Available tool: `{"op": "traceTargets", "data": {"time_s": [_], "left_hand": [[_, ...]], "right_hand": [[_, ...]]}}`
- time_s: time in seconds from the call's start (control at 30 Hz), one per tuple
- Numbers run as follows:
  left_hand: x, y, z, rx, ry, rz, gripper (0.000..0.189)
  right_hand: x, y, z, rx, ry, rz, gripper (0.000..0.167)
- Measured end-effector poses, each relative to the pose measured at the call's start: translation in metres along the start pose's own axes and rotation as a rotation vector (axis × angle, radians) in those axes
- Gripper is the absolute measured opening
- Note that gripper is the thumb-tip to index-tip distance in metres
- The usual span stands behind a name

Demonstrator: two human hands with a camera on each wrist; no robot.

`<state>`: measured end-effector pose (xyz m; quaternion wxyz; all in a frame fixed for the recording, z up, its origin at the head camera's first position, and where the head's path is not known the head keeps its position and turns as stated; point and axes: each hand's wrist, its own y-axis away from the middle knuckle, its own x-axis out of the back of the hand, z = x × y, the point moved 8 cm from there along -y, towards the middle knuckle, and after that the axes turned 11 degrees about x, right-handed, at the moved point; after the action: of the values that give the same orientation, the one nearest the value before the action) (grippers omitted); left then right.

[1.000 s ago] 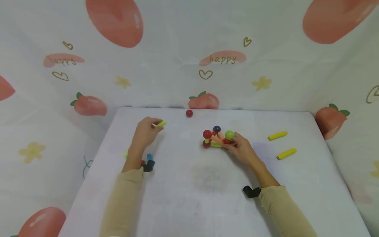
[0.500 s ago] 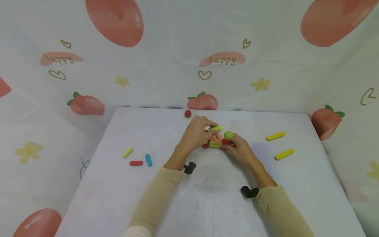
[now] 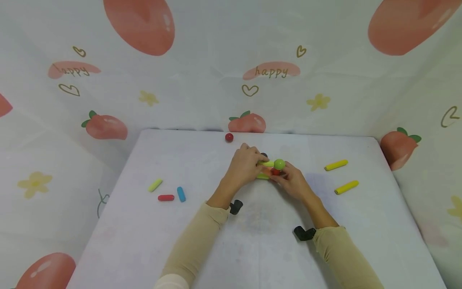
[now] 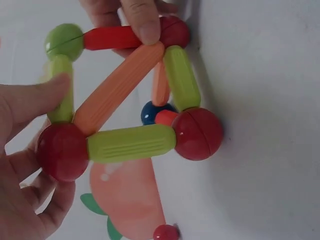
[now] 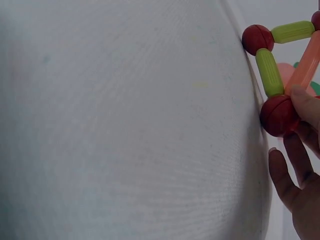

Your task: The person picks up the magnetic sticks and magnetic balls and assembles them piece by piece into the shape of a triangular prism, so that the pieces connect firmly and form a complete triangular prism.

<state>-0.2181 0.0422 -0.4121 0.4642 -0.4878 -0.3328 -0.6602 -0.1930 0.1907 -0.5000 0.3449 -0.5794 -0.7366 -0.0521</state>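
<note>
Both hands hold a toy frame of magnetic building rods and balls above the table. My left hand [image 3: 245, 164] pinches a yellow-green rod [image 4: 62, 90], which stands between a green ball [image 4: 65, 42] and a red ball [image 4: 62, 151] in the left wrist view. My right hand [image 3: 294, 180] grips the opposite corner, its thumb by a red ball [image 5: 280, 116] and the end of an orange rod [image 5: 305, 62]. Another yellow-green rod [image 4: 132, 143] runs to a further red ball [image 4: 198, 134]. A dark blue ball [image 4: 156, 112] shows behind. In the head view, the left hand hides part of the frame.
On the left of the white table [image 3: 216, 257] lie a yellow-green rod [image 3: 155, 185], a red rod [image 3: 166, 198] and a blue rod [image 3: 181, 194]. Two yellow rods, the nearer one [image 3: 346, 187], lie to the right. A red ball [image 3: 229, 137] sits at the back edge.
My left hand has carried the yellow-green rod rightward from the table's left side to the frame, and the rod now meets the green ball. My right hand has kept its hold.
</note>
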Motion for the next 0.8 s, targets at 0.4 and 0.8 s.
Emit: {"op": "traceTargets", "data": {"time_s": [0.4, 0.8], "left_hand": [[-0.001, 0.013, -0.032, 0.23, 0.195, -0.015, 0.059], [-0.059, 0.011, -0.084, 0.41, 0.369, -0.127, 0.029]], "right_hand": [[-0.001, 0.0, -0.002, -0.035, 0.067, 0.004, 0.019], [-0.006, 0.008, -0.014, -0.08, 0.036, -0.196, 0.025]]}}
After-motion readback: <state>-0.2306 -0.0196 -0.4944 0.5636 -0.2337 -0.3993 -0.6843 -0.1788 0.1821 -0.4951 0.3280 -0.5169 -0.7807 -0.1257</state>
